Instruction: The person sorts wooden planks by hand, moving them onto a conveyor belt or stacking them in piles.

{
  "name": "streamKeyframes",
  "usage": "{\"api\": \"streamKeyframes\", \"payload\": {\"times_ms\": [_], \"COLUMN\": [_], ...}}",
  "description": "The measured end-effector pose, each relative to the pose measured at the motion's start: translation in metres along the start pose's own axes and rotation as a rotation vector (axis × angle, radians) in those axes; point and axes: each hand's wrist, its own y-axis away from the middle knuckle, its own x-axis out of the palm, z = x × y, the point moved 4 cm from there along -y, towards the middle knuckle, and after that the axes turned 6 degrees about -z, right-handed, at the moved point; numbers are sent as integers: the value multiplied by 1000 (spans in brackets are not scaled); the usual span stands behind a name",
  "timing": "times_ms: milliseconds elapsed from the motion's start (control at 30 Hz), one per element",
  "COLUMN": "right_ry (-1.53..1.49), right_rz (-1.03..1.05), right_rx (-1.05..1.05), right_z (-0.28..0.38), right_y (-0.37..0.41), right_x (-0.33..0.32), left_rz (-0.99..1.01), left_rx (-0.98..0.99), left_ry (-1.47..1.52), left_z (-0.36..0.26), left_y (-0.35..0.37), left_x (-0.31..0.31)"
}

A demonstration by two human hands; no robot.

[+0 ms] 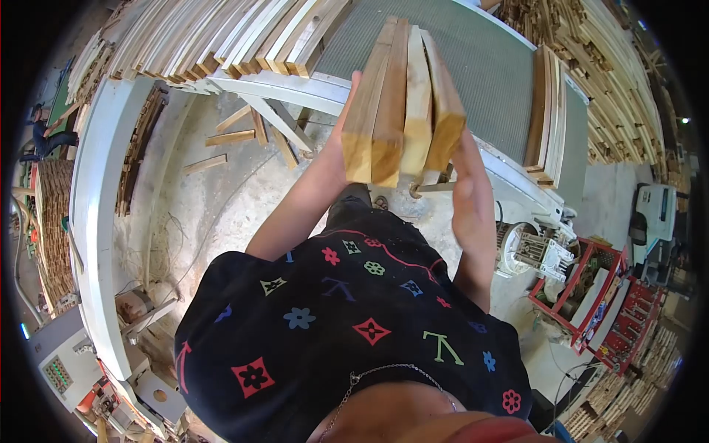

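Several wooden boards [389, 103] are squeezed together side by side between my two hands, their cut ends pointing toward me. My left hand [351, 101] presses along the left side of this bundle; only its edge and fingertips show. On the opposite side my right hand [465, 151] grips the outer board, its fingers mostly hidden behind the wood. The bundle is held up in front of my chest, over the near edge of a green conveyor belt [480, 70]. A narrow gap shows between some of the boards.
A long row of boards [221, 37] lines the belt's left part, and a smaller group [545, 118] lies at its right. Loose offcuts [230, 137] lie on the floor below. To the right are a motor [535, 249], a red tool cart [591, 295] and stacked lumber [613, 96]. A person [52, 133] stands far left.
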Motion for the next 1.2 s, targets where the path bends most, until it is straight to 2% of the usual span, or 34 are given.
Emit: {"api": "streamKeyframes", "payload": {"times_ms": [67, 167, 300, 433, 533, 667, 733, 833, 867, 933, 967, 1000, 1067, 1133, 1167, 1200], "right_ry": [217, 466, 622, 759, 796, 921, 1065, 953, 840, 632, 549, 401, 128, 407, -125, -198], "right_rz": [-97, -104, -182, -203, -217, -200, -112, -208, -237, -249, -240, -221, -543, -905, -884, -972], "right_rx": [-258, -454, -528, -484, -563, -682, -691, -868, -732, -408, -213, -140, -191, -114, -310, -303], "right_z": [28, 47, 55, 61, 59, 68, 91, 112, 103, 70, 45, 23, 21, 25, 26, 28], "right_y": [-6, -10, -20, -26, -28, -25, -13, 6, 5, -7, -16, -27, -17, 5, -4, -7], "right_x": [1, 4, 8, 6, 7, 1, -4, -30, -32, -28, -22, -17, -24, -69, -90, -103], "left_rz": [49, 101, 95, 148, 30, 82, -8, -230, -326, -337, -358, -378, -211, -189, -187, -211], "left_rx": [22, 41, 109, 156, 190, 82, 67, -33, -94, -169, -192, -215, -233, -291, -327, -306], "left_ry": [2, -24, -149, -307, -360, -105, -58, 72, 127, 80, 55, 31, 105, 91, 84, 33], "left_z": [-5, -8, -8, -6, -4, 6, 18, 50, 63, 85, 88, 92, 101, 108, 110, 109], "left_y": [-3, -6, -11, -14, -8, -5, -4, -1, 1, 5, 6, 7, 4, 5, 10, 11], "left_x": [16, 24, 25, 34, 46, 50, 42, -3, -27, -77, -81, -85, -109, -120, -125, -130]}}
